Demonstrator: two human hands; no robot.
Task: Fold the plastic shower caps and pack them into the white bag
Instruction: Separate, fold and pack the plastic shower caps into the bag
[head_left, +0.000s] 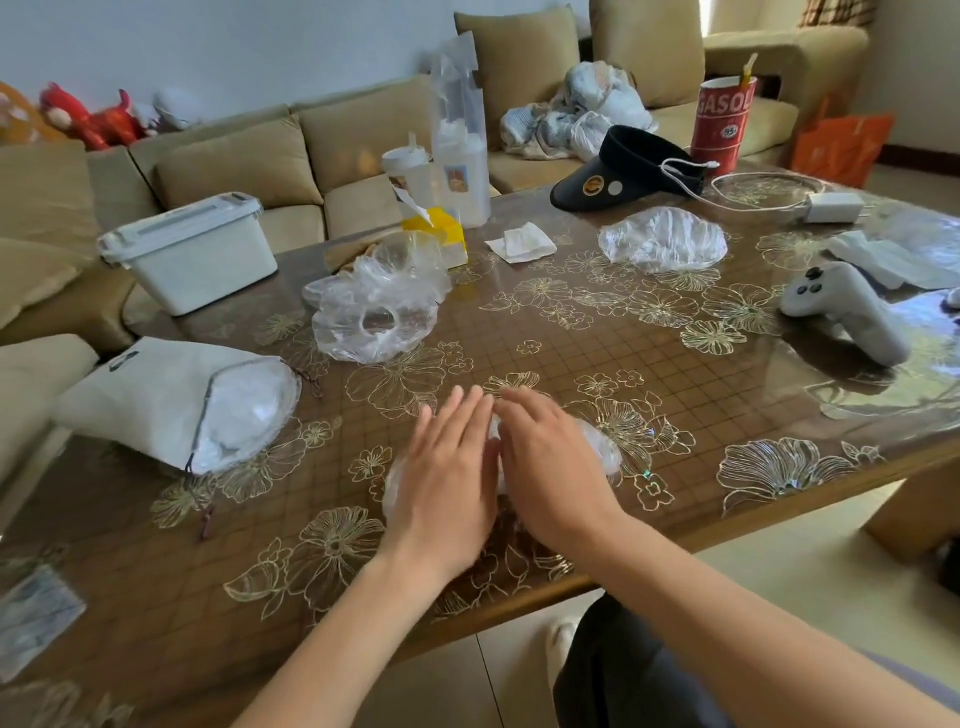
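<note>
We are partway through. Our left hand (447, 467) and right hand (550, 467) lie side by side, fingers straight and palms down, pressing flat a crumpled clear plastic shower cap (605, 449) on the brown flower-patterned counter (571, 338) near its front edge. Neither hand grips anything, and the cap shows only at the edges beyond our palms. We judge this to be the flattening or folding step for this one cap, and we cannot tell how many folds it has taken.

To the left, the white fabric drawstring bag (150, 395) lies on its side with its mouth open toward us. Crinkled clear plastic (244, 410) shows inside, so some caps seem already packed. How many, we cannot count.

As for what is left, a loose heap of clear shower caps (374, 306) sits beyond the bag toward the middle of the counter. A bunched clear cap (662, 239) rests further right, near a black sun visor (623, 171). Both look unfolded. By our reckoning, the cap under our palms needs finishing and slipping into the bag, and then those others follow.
</note>
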